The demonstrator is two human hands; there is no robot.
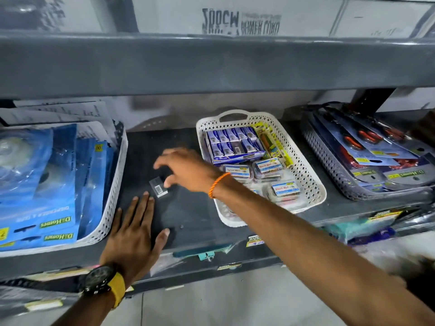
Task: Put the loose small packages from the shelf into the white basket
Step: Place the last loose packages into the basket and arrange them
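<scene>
One loose package (159, 187) sits on the dark shelf (188, 208), in the gap between the two white baskets. It's small, pale, with a barcode facing up, lying a bit skewed.

The right hand (186, 169) is over it with the arm coming in from the lower right across the front of the basket (315, 184). Fingers are spread and curled, thumb tip just beside the package's right edge, so the grip is loose and not pinching anything. An orange band (217, 184) is around that wrist.

The left hand (133, 234) lies flat on the shelf, palm down, fingers splayed, empty. Its fingertips are just short of the package on the near-left side. Black watch (100, 277) with a yellow strap on that wrist.

The basket with the handle is to the right of the package, already holding blue boxes (233, 143) at the back, small clear tubs with labels (268, 168) nearer the front, and a yellow blister pack (273, 143) along the right side.

A second basket (110, 208) on the left is stuffed with blue carded packs. Far right there's a grey tray (334, 170) with red-handled tools on cards.
</scene>
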